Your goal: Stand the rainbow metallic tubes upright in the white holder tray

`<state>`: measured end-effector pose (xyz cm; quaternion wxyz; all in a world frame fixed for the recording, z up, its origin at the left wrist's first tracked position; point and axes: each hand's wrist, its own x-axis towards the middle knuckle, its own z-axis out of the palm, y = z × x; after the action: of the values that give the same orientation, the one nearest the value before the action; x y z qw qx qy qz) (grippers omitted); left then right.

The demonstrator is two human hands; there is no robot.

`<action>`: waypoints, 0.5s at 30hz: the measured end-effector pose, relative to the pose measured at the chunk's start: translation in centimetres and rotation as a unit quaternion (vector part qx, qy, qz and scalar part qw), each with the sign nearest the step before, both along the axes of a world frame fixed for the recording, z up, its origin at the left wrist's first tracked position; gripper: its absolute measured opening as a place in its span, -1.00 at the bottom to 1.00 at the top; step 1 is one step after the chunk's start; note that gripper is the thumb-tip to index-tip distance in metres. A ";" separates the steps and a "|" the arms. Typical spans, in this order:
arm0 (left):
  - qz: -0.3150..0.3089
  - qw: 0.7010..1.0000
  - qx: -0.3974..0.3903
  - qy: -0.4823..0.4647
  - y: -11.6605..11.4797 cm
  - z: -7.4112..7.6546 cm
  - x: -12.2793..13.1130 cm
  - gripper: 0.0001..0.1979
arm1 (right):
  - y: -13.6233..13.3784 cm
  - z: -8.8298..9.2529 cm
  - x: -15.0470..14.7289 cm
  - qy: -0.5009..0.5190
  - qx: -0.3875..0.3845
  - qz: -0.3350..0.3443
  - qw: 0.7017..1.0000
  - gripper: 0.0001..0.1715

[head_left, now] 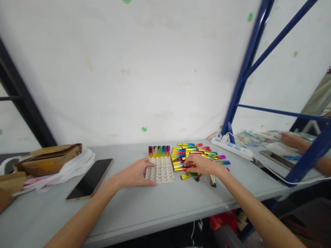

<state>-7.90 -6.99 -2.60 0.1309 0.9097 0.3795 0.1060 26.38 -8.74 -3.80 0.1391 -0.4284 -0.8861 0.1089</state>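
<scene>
A cream-white tray [163,169] with rows of round holes lies on the table. Along its back edge several shiny rainbow-coloured lighters [159,151] stand upright in a row. My left hand [136,173] grips the tray's left side, thumb at the front corner and fingers farther back over the edge. To the right of the tray is a loose pile of metallic multicoloured lighters [178,165], lying flat in different directions. My right hand [201,164] reaches into this pile, its fingers curled and pinched on a lighter, which they partly hide.
A phone [90,179] lies left of my left arm, beside an open cardboard box [51,160] and a white plastic bag [74,168]. A power strip [232,148] with cables sits by the blue metal frame [239,79]. Beyond it, another person's arm [300,144] shows near another phone [278,159].
</scene>
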 end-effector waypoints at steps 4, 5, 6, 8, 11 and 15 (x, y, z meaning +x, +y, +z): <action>-0.003 1.000 -0.001 0.007 0.1 0.0 0.0 -0.21 | 0.5 0.3 -0.3 -0.019 -0.008 -0.002 1.000 -0.87; -0.003 1.000 -0.001 0.006 0.1 -0.1 0.0 -0.22 | 0.5 0.4 -0.3 -0.010 -0.003 0.006 1.000 -0.85; -0.003 1.000 0.000 0.005 0.1 -0.1 0.0 -0.22 | 0.4 0.4 -0.2 0.007 0.002 0.012 1.000 -0.83; -0.004 1.000 0.000 0.001 0.2 -0.2 0.1 -0.23 | 0.2 0.4 -0.2 0.055 0.006 0.007 0.998 -0.77; -0.004 1.000 0.002 0.000 0.1 -0.2 0.1 -0.23 | 0.0 0.7 -0.4 0.155 -0.008 -0.037 0.987 -0.69; -0.001 1.000 0.000 -0.005 0.0 -0.2 0.2 -0.21 | 0.3 1.4 -1.5 0.311 -0.089 -0.050 0.945 -0.56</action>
<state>-7.68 -6.98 -2.82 0.1327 0.9095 0.3783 0.1103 24.84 -8.45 -2.39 0.3747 -0.4277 -0.7626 0.3083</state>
